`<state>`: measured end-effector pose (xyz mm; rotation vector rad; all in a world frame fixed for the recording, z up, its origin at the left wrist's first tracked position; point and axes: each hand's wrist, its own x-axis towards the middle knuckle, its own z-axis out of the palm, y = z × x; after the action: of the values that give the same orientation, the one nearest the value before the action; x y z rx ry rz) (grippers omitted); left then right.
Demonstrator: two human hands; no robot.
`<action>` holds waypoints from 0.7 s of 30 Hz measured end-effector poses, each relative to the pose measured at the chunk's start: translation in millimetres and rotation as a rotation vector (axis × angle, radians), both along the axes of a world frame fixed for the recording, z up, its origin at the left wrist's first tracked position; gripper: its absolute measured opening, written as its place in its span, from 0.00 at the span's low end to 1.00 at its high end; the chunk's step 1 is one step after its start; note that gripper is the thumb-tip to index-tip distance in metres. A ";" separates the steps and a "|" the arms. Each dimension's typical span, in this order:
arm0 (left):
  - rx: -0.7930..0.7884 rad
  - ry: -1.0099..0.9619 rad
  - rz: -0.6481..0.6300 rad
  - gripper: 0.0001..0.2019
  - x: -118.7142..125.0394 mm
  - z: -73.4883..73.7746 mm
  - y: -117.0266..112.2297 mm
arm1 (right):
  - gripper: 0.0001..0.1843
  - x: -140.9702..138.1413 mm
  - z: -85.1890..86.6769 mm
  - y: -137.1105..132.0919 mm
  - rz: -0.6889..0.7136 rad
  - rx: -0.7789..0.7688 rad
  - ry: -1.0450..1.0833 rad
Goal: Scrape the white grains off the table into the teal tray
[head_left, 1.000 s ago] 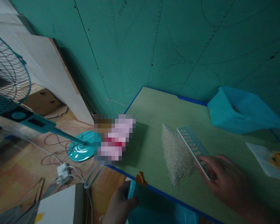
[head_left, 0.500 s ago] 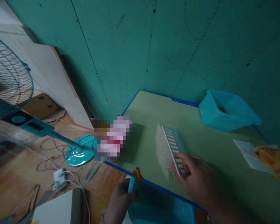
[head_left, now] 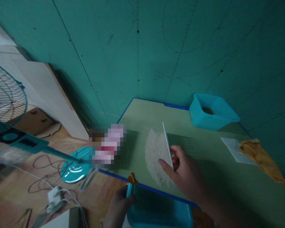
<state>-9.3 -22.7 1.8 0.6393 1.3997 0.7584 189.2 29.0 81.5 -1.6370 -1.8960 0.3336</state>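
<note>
My right hand [head_left: 182,172] grips a thin white slotted plastic scraper [head_left: 167,145], held on edge against the right side of a pile of white rice [head_left: 155,155] on the green table [head_left: 211,164]. My left hand [head_left: 118,205] holds the left rim of a blue plastic tub [head_left: 159,210] just below the table's near blue edge, under the rice. A bit of orange tape [head_left: 132,179] sits on that edge by the tub's corner.
A second blue tub [head_left: 212,111] stands at the table's back right by the teal wall. White paper [head_left: 235,148] and an orange cloth [head_left: 261,155] lie at the right. A standing fan [head_left: 19,133], cables and a power strip [head_left: 53,198] are on the floor to the left.
My right hand has swept the scraper leftward and turned it up on edge, pushing the rice into a wider pile nearer the table's front edge. The left hand still holds the tub.
</note>
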 end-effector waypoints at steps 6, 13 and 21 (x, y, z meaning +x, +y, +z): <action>0.001 -0.025 0.022 0.09 -0.2 0.5 1.3 | 0.14 48.7 -5.0 1.5 -0.219 -0.022 0.318; -0.020 -0.066 0.033 0.08 -1.9 -7.0 0.5 | 0.14 108.3 -17.0 -14.0 -0.528 -0.049 0.546; -0.050 -0.088 0.021 0.10 0.4 -8.2 -1.9 | 0.14 133.8 -24.6 -48.5 -0.655 -0.141 0.563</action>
<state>-8.9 -24.6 -6.4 0.5475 1.3426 0.7568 322.9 -19.5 56.9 -1.8959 -0.8862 0.5772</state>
